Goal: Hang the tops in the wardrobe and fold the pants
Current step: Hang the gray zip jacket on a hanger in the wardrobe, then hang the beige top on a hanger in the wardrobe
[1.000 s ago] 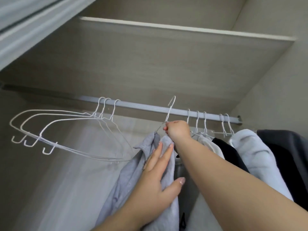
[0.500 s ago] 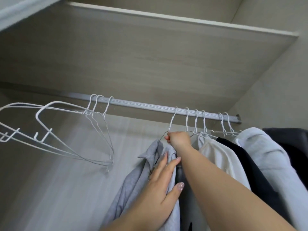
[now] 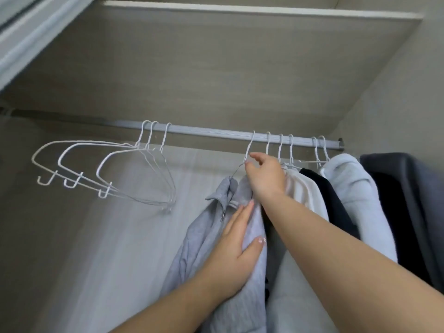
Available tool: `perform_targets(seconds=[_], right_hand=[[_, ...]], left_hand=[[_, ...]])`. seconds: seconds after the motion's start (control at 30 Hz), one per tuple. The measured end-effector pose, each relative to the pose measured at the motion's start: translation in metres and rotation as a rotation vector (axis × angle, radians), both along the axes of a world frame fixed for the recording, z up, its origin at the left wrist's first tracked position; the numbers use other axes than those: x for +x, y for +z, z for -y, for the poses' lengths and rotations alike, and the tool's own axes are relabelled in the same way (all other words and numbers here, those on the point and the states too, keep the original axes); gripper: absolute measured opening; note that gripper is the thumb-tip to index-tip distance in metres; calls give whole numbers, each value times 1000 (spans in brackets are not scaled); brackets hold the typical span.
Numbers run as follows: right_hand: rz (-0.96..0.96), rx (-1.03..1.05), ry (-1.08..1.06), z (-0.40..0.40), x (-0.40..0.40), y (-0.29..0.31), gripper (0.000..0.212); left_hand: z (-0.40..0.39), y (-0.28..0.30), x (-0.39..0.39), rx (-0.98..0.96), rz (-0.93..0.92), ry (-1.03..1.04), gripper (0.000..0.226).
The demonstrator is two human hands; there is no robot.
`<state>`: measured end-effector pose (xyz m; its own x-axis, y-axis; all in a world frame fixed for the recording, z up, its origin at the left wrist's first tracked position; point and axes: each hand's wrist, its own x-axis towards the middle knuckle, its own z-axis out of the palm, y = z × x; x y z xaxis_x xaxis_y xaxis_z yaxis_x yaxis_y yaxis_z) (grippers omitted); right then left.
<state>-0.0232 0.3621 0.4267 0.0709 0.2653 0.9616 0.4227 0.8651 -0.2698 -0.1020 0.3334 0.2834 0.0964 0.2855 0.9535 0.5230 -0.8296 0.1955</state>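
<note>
Grey zip-neck top [image 3: 211,239], on a white wire hanger [image 3: 248,152] whose hook sits over the wardrobe rail [image 3: 216,131]. Position: leftmost of the hung garments, just beside a white top [image 3: 305,188]. Long axis: hangs straight down from the hook. Right hand [image 3: 264,176]: at the hanger's neck, directly under the hook, fingers loosened and spread, tips near the wire; whether any still pinch it, cannot tell. Left hand [image 3: 237,243]: lower, flat against the grey cloth, fingers straight, pressing, not gripping. Nearer the hook: the right hand. Judgement: hanging of this top looks complete; release likely next. Three empty hangers [image 3: 120,174] well apart to the left.
</note>
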Motion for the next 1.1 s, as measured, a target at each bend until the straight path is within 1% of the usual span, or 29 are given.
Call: perform_targets(seconds=[0.13, 0.17, 0.23, 0.27, 0.4, 0.53, 0.6, 0.67, 0.83, 0.87, 0.9, 0.97, 1.1], right_hand=[[161, 263, -147, 35, 20, -29, 33], [206, 285, -133, 44, 22, -41, 33], [236, 287, -68, 57, 23, -59, 32], [247, 262, 3, 67, 24, -74, 32], [306, 180, 179, 96, 27, -129, 30], [356, 63, 378, 132, 30, -187, 28], [351, 15, 485, 149, 28, -213, 27], [355, -59, 639, 178, 24, -250, 26], [522, -288, 1011, 275, 17, -353, 27], [543, -321, 1066, 287, 19, -364, 27], [583, -368, 1151, 317, 22, -385, 26], [622, -421, 1254, 348, 31, -410, 27], [803, -524, 1479, 451, 63, -473, 29]], left_hand=[[49, -24, 10, -49, 200, 51, 53], [63, -32, 10, -62, 247, 86, 54], [85, -44, 9, -76, 280, 148, 54], [102, -55, 9, -99, 305, 210, 53], [163, -104, 8, -151, 388, 438, 51], [230, -163, 12, -222, 481, 611, 50], [257, -186, 17, -265, 543, 626, 47], [294, -211, 27, -299, 617, 652, 42], [402, -272, 65, -344, 725, 816, 36], [414, -279, 69, -344, 740, 830, 36], [448, -295, 82, -358, 786, 892, 36], [484, -317, 99, -360, 828, 928, 36], [592, -379, 159, -379, 964, 1112, 38]])
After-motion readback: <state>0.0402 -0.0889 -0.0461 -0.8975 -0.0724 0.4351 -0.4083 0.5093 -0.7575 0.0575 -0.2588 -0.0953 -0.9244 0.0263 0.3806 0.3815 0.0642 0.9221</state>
